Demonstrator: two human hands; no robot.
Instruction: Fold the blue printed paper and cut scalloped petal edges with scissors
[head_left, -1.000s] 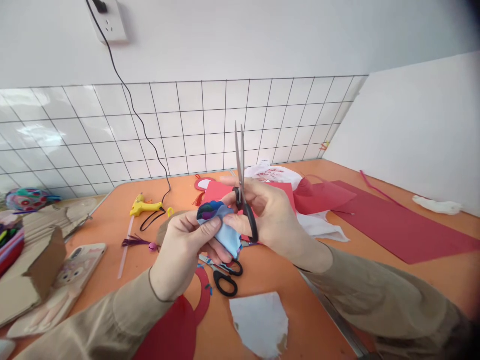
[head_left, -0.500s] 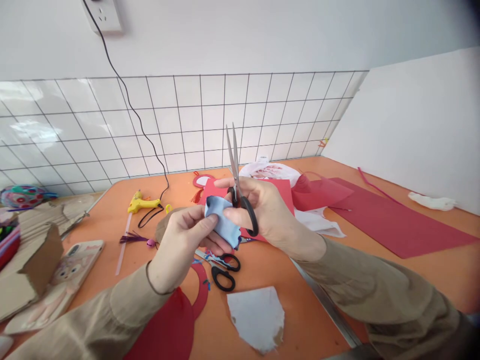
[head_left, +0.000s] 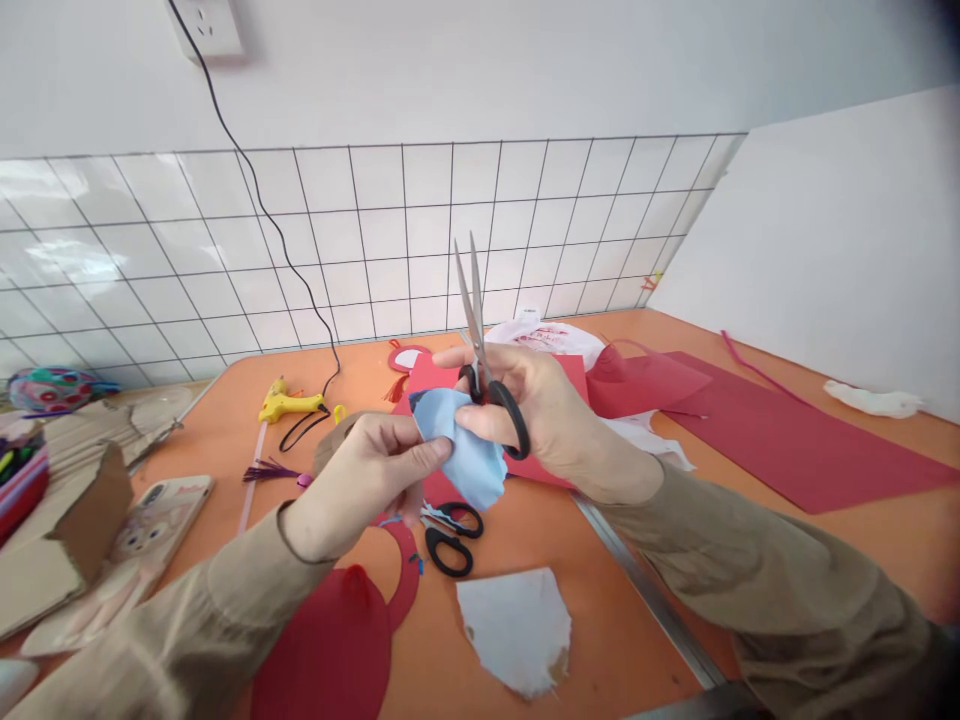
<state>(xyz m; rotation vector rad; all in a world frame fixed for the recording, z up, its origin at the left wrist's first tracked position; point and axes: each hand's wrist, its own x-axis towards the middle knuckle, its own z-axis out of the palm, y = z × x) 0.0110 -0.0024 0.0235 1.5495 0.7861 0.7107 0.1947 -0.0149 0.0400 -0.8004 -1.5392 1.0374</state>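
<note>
A small light blue piece (head_left: 476, 468) with a dark upper corner is pinched between my two hands. My left hand (head_left: 375, 475) grips its left side between thumb and fingers. My right hand (head_left: 544, 415) has its thumb on the upper part of the piece and also holds black-handled scissors (head_left: 475, 310), whose slightly parted blades point up, away from the piece. Below the hands, a second pair of scissors (head_left: 450, 550) lies on the orange table (head_left: 420, 670). An off-white, rough-edged scrap (head_left: 517, 630) lies nearer me.
A yellow glue gun (head_left: 289, 403), a purple tassel (head_left: 270, 470), a phone (head_left: 161, 530) and cardboard (head_left: 67, 540) are on the left. Red sheets (head_left: 795, 440) and a white plastic bag (head_left: 551, 335) lie right and behind. A red round piece (head_left: 322, 650) is in front.
The light blue piece has turned and shows more of its face, its lower end further right. My left hand has shifted slightly right, and the held scissors' blades are a little wider apart.
</note>
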